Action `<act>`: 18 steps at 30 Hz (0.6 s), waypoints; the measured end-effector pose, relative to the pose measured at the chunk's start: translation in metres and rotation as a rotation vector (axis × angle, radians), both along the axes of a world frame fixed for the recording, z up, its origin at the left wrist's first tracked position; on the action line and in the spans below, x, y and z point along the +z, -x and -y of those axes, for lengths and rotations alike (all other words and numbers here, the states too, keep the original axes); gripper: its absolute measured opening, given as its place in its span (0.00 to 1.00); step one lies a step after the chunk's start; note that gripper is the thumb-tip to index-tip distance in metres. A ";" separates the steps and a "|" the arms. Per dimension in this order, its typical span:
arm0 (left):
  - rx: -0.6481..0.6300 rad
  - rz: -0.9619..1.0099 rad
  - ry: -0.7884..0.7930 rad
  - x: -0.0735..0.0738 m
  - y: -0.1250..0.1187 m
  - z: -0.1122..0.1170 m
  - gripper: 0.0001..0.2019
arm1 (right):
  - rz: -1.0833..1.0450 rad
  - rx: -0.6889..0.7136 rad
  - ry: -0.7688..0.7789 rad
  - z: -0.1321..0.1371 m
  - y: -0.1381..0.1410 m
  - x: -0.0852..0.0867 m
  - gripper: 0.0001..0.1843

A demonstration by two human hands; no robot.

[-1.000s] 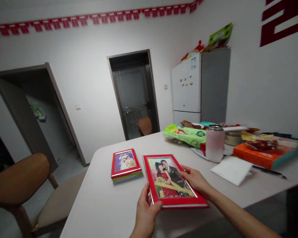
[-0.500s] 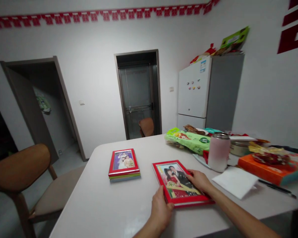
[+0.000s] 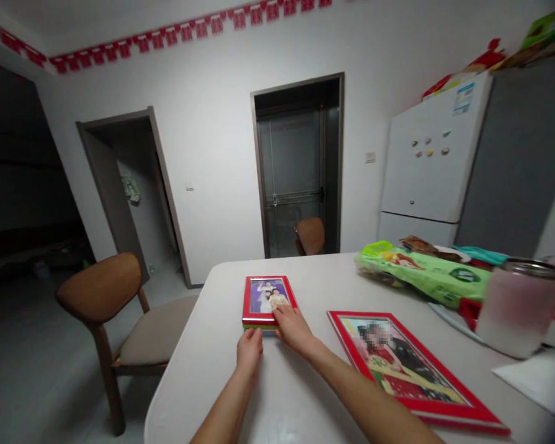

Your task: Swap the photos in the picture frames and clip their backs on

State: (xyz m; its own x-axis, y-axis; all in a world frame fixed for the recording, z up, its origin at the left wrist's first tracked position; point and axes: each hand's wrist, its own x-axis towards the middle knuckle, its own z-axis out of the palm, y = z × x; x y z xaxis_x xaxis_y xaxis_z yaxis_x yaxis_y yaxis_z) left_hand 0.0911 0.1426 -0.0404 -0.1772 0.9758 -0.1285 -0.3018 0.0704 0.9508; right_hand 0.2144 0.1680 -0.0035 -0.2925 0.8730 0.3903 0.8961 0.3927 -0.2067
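The right hand (image 3: 291,324) has the stack (image 3: 264,300) of small frames by its near right corner, fingers over the top and thumb low at the front edge. That corner seems a sensible choice, since it lets fingers and thumb press on different faces, so the grip looks closed around the stack's corner. The left hand (image 3: 250,348) is curled at the front edge, near the left corner; whether its grip has hold of anything or merely touches, I cannot tell. Having both hands at the near side probably suits a stack that sits well out from the body.

The stack lies flat on the tabletop (image 3: 192,367), near its far left end. The big frame (image 3: 411,364) lies face up to the right, crossed in view by the right forearm (nobody has hold of it), and flat is likely its steadiest position.

Counted: two hands, one big frame, and one stack showing a red top frame, a green edge and a paler edge beneath (any more layers are hard to make out). On the right are one packet (image 3: 425,271), one jar (image 3: 518,308) and one white paper (image 3: 536,376). Two chairs (image 3: 102,283) show, and one fridge (image 3: 437,185) with seven magnets (image 3: 430,152).
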 end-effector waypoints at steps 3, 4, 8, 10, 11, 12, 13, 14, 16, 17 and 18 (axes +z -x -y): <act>-0.022 0.090 -0.014 0.001 0.002 0.006 0.16 | 0.032 0.049 -0.002 0.016 0.011 -0.002 0.10; -0.020 0.120 -0.030 0.001 0.002 0.009 0.16 | 0.049 0.081 0.000 0.024 0.012 -0.002 0.09; 0.034 0.183 -0.131 0.005 0.002 0.023 0.14 | -0.075 0.141 0.006 0.053 0.009 0.000 0.12; 0.050 0.159 -0.178 0.010 0.002 0.034 0.13 | -0.303 0.057 0.026 0.062 0.003 0.006 0.20; 0.050 0.132 -0.203 0.013 0.002 0.041 0.13 | -0.433 0.011 0.053 0.066 0.000 0.009 0.23; 0.047 0.102 -0.229 0.018 0.003 0.049 0.12 | -0.555 -0.019 0.092 0.071 -0.002 0.014 0.24; 0.043 0.079 -0.252 0.022 0.003 0.059 0.12 | -0.676 -0.027 0.140 0.077 -0.004 0.019 0.26; 0.034 0.038 -0.284 0.028 0.004 0.069 0.11 | -0.798 -0.027 0.188 0.084 -0.006 0.025 0.27; -0.008 -0.134 -0.390 0.038 0.005 0.094 0.10 | -1.052 -0.044 0.274 0.103 -0.008 0.036 0.31; -0.042 -0.310 -0.489 0.043 0.006 0.106 0.11 | -1.178 -0.054 0.310 0.114 -0.008 0.042 0.32; -0.069 -0.482 -0.604 0.048 0.007 0.118 0.12 | -1.298 -0.056 0.343 0.125 -0.009 0.046 0.33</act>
